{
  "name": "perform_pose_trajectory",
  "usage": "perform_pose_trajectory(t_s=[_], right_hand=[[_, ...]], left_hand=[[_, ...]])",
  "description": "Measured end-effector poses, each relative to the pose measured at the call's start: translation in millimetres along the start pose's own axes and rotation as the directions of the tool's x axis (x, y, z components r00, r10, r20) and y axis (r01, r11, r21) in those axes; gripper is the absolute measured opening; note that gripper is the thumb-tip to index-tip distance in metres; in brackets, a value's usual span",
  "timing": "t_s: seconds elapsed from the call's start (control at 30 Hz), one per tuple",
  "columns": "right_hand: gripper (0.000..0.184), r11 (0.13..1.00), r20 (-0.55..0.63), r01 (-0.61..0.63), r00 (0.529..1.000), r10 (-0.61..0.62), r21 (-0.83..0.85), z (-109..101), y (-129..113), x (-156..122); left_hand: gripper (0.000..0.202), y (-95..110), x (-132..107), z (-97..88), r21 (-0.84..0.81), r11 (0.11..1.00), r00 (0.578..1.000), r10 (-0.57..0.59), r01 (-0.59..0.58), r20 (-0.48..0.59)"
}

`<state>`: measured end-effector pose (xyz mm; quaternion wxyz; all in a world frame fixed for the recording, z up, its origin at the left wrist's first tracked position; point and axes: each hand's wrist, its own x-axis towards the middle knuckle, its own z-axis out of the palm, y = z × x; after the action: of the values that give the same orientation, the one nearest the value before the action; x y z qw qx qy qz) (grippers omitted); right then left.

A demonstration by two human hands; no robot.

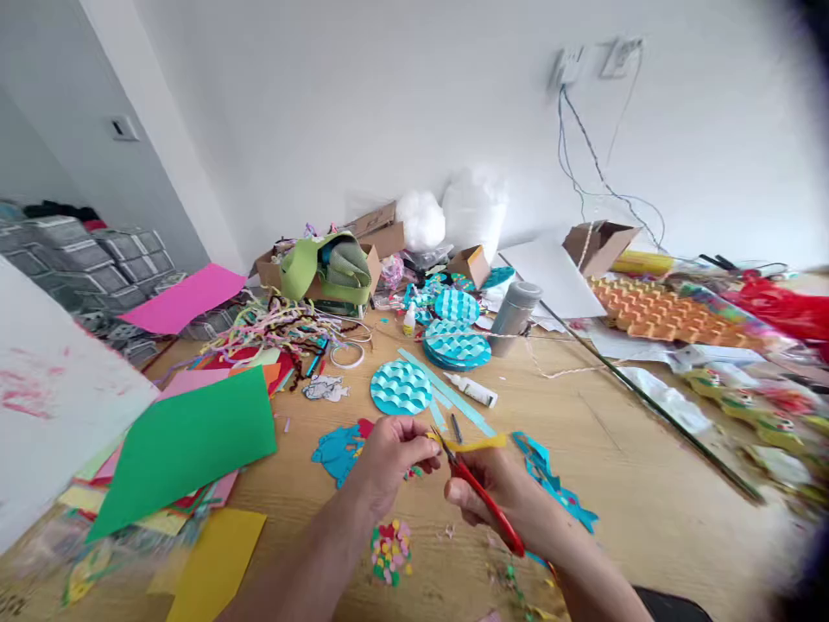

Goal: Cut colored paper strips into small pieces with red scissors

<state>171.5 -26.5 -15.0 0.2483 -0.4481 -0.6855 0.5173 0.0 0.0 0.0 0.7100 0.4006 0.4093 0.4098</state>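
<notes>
My right hand (496, 488) is closed around red-handled scissors (485, 499), whose blades point up and left. A narrow yellow paper strip (483, 443) extends to the right from the blades, above my right hand. My left hand (398, 453) pinches the yellow paper's left end close to the scissor tips. Beneath my hands on the wooden table lies a small pile of multicoloured paper dots (391, 553). Blue paper cutouts (338, 453) rest left of my left hand, and blue paper scraps (550, 475) lie right of my right hand.
A round wavy-patterned blue disc (400, 387), a glue bottle (471, 389) and a grey cylinder (516, 318) stand or lie beyond my hands. Green card (187, 449) and yellow card (217, 566) are at left. A long thin stick (654, 403) crosses the right side near orange egg cartons (673, 315).
</notes>
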Motion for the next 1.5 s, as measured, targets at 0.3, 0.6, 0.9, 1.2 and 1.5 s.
perform_pose_trajectory(t_s=[0.3,0.6,0.9,1.2,1.5], right_hand=[[0.050,0.998,-0.001,-0.062,0.998,0.062,0.010,-2,-5,-1],[0.052,0.996,-0.001,-0.091,0.996,0.091,0.006,-2,-12,0],[0.054,0.993,-0.019,-0.110,0.994,0.109,-0.049,-3,-10,-1],[0.052,0.993,0.003,-0.115,0.993,0.115,-0.028,-5,-11,-3],[0.052,0.992,-0.003,-0.122,0.992,0.122,0.028,-4,-16,-1]], left_hand=[[0.014,3,-1,0.0,-0.029,1.000,1.000,-0.011,0.011,0.003],[0.018,3,-1,2.0,-0.049,0.999,1.000,0.000,0.001,0.001],[0.016,3,-1,0.8,-0.043,0.999,1.000,0.010,-0.009,0.019],[0.015,4,-1,-0.2,-0.033,0.999,1.000,-0.022,0.023,0.015],[0.016,7,-2,1.9,-0.053,0.998,1.000,-0.024,0.025,0.021]])
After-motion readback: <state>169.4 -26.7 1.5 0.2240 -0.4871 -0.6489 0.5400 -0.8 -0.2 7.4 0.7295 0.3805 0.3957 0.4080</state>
